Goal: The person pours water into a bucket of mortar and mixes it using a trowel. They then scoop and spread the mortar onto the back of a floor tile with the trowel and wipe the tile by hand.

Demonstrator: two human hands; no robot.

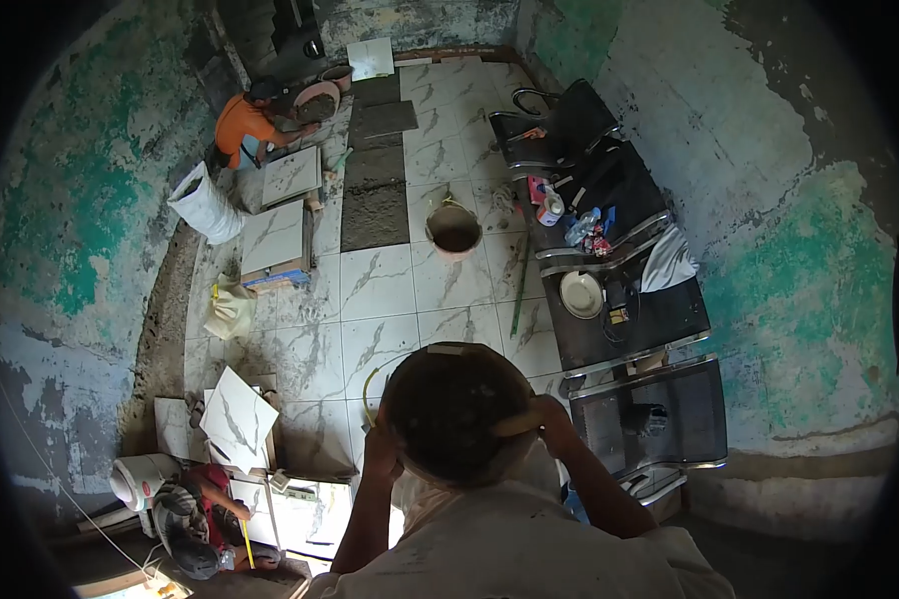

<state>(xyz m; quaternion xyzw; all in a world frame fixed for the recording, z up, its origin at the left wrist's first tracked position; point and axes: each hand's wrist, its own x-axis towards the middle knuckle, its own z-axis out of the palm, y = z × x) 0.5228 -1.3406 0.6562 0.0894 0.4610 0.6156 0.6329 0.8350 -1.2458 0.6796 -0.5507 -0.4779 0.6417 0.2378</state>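
Dark bucket is held up in front of the torso, directly between both hands, over the near part of the tiled floor. Left hand is closed at its left side, right hand at its right side; fingertips are mostly hidden by the wall. Load is shared, neither hand clearly nearer. Mouth is round and faces up, so no long axis can be given; dark matter is seen inside. A tan handle-like piece runs inward from the right rim, just beside the right hand; whether it is a tool can't be told. Straight ahead, well apart, a second bucket is set on the tiles, just off the right edge of the untiled strip. Count: buckets two, one held, one standing; pinkish tubs two, past the strip's left edge near its far end; tile stacks two, along the same edge; white sack one; pale bowl one, by the left edge of the black bench; green stick one, on the floor beside that edge; co-workers two, one in orange by the tubs, one lower left with a yellow strip.
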